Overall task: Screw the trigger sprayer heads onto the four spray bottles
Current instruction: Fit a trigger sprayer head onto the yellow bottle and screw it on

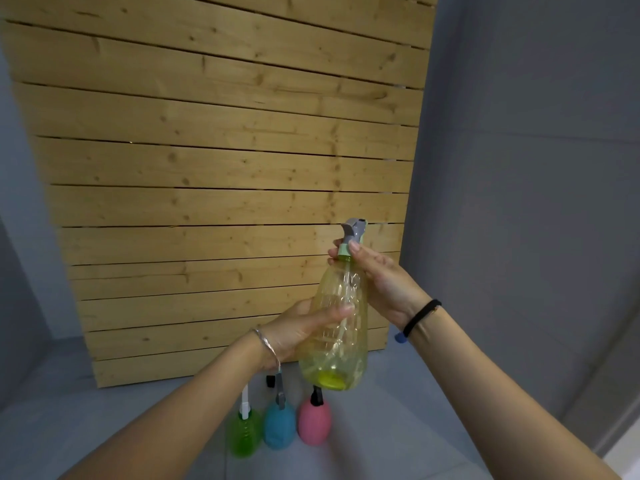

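I hold a clear yellow spray bottle [337, 327] upright in the air in front of me. My left hand [304, 329] wraps around its body from the left. A grey trigger sprayer head [354, 230] with a pale green collar sits on the bottle's neck, and the fingers of my right hand [377, 278] pinch that collar. On the floor below stand a green bottle [244, 433], a blue bottle [278, 427] and a pink bottle [314, 424], each with a sprayer head on top.
A tall panel of horizontal wooden slats [221, 168] stands right behind the bottles. Grey walls [519, 168] rise on both sides. The floor [398, 427] is light grey tile.
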A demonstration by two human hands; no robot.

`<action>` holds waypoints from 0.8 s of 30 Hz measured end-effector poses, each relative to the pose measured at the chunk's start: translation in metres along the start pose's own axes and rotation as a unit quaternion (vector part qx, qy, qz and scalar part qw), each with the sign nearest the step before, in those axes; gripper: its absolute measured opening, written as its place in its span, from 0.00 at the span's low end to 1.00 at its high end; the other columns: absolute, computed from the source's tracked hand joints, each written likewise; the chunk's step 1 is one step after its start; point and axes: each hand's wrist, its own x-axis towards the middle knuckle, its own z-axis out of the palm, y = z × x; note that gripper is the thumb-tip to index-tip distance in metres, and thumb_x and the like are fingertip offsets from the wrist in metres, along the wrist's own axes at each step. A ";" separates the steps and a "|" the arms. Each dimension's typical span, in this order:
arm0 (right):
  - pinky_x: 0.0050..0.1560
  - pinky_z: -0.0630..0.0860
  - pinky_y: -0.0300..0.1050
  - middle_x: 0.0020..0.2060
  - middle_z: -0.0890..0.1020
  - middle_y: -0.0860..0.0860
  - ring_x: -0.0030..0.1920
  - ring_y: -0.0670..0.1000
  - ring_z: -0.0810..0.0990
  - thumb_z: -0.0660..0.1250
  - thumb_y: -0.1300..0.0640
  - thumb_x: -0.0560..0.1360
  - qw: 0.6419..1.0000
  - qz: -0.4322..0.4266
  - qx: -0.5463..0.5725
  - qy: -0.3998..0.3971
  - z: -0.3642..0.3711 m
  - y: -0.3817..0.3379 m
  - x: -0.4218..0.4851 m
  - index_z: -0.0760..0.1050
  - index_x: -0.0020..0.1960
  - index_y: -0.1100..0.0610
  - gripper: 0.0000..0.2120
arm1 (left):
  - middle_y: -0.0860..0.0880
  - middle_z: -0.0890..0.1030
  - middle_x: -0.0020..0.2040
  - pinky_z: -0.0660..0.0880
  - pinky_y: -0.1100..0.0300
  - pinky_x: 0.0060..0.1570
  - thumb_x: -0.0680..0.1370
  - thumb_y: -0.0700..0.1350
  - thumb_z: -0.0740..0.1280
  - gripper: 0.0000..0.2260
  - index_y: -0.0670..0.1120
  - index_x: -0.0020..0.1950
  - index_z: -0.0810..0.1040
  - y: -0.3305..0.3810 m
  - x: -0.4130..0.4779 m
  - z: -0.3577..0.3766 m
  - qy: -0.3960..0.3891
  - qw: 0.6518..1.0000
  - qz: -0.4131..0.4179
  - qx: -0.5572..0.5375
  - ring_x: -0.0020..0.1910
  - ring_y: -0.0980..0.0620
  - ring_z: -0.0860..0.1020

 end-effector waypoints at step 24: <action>0.67 0.68 0.46 0.56 0.83 0.50 0.61 0.48 0.77 0.61 0.44 0.76 0.968 0.123 -0.193 0.108 -0.126 0.129 0.071 0.82 0.51 0.54 0.17 | 0.50 0.58 0.76 0.61 0.52 0.71 0.57 0.64 0.76 0.55 0.50 0.76 0.52 -0.179 0.132 -0.062 0.086 0.922 -0.047 0.374 0.74 0.50 0.60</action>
